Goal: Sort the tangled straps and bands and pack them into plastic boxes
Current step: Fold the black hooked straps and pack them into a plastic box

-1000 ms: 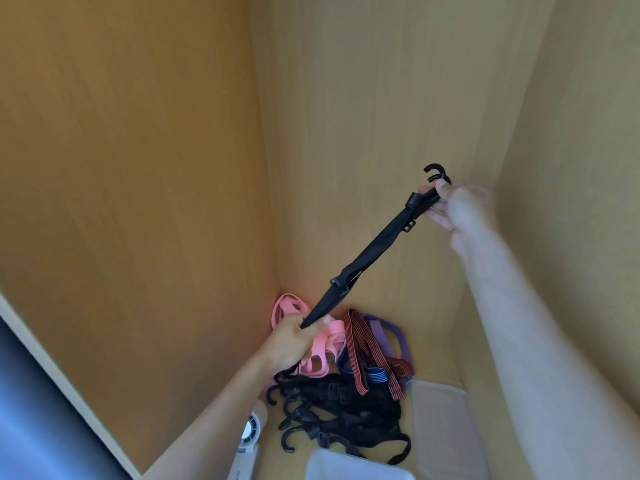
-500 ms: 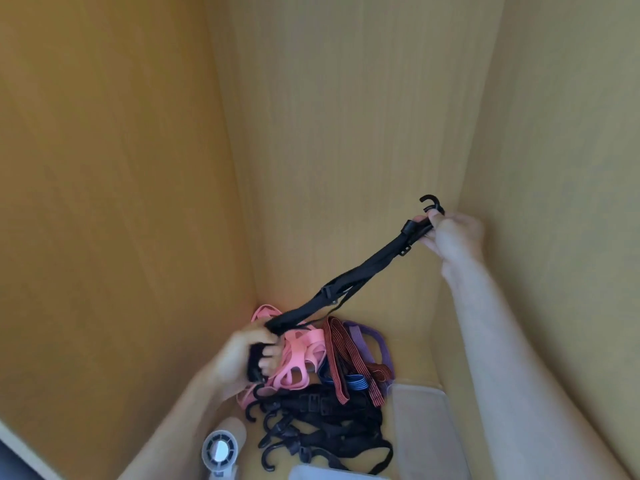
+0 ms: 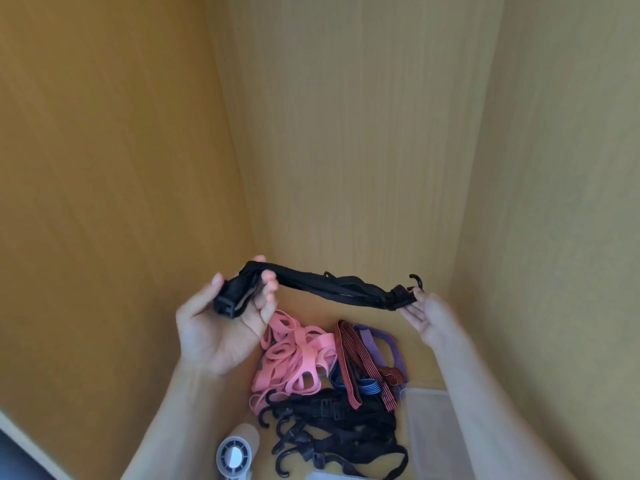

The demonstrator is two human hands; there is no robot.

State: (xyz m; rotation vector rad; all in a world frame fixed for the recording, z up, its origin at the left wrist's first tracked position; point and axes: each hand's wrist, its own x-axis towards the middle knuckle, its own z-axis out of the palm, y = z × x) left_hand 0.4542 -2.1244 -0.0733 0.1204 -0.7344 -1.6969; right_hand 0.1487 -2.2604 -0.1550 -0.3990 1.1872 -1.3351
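I am watching both hands holding one black strap (image 3: 332,289) in the air above the heap. The left hand (image 3: 221,327) is lying palm up with its fingers curling round the bunched end, where a buckle (image 3: 223,306) is showing against the palm. The right hand (image 3: 433,320) is pinching the other end at its fingertips, just below the hook (image 3: 417,281) that is sticking up past them — I cannot make out the thumb there. Between the hands the strap is sagging slightly, doubled on itself.

Below the left hand the pink bands (image 3: 298,355) are lying in a knot. Below and between the hands are a red-striped cord (image 3: 349,355), a purple band (image 3: 381,344) and a blue band (image 3: 363,389). Nearer the wrists the black hooked straps (image 3: 346,431) are lying piled together, and the clear plastic box (image 3: 429,427) is sitting under the right forearm.

What I am worrying about is this. The right hand's hold looks light, so I judge that a pull from the left could be slipping the hook end free, letting it drop into the black pile and catch on those hooks. The doubled strands could also be twisting during folding, leaving a bundle too springy to stay in the box. And lowering the strap close over the heap is risking its hook snagging the pink loops.
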